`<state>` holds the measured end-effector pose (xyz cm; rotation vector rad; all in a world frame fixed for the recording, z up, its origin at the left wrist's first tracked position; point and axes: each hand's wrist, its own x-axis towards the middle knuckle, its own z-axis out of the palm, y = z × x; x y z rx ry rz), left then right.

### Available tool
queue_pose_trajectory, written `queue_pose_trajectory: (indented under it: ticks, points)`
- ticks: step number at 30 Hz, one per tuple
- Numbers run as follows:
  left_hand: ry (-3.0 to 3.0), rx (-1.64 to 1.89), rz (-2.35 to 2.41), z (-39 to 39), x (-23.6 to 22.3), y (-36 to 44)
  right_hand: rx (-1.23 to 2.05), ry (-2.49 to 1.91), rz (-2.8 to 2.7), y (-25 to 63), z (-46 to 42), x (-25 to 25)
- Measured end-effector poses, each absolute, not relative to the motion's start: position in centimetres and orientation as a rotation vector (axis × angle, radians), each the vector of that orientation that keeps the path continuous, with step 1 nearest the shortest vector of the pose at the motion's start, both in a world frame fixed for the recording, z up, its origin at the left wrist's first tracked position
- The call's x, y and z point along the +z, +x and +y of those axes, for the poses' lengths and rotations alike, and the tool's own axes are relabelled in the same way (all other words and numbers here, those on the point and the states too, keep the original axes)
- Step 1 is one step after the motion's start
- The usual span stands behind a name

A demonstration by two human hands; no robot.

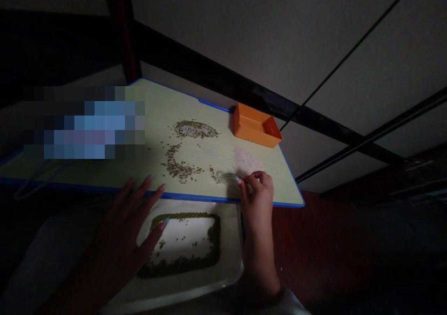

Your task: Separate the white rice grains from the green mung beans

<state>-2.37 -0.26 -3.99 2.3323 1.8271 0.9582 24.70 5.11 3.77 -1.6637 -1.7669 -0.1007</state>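
Observation:
My right hand (pixel 257 191) is closed, thumb and fingers pinching a thin, curved, greyish tool (pixel 227 176) whose exact kind I cannot make out. The tool's far end lies beside a few green beans (pixel 213 174) on the tabletop. Just beyond that hand is a pile of white grains (pixel 245 159). My left hand (pixel 138 217), open with fingers spread, hovers around the table's front edge and the left side of a white tray (pixel 233 259). Green beans (pixel 181 263) line the tray's inner border. Mixed beans and pale grains form a curved heap (pixel 181 169) and another heap (pixel 195 129) farther back.
An orange open box (pixel 258 138) stands at the back right of the pale yellow table (pixel 153 114), which has a blue rim. At the left, a blurred-out bluish object (pixel 94 124) lies on it. A wall with dark trim (pixel 216 77) runs behind.

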Motion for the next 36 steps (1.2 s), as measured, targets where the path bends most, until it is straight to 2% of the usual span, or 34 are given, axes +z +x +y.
queue_pose_trajectory:
  ticks: [36]
  points:
    - [2.341,0.903,1.829,-0.39,-3.56,-2.27,-0.066,-1.665,-1.798,24.23,4.67,4.41]
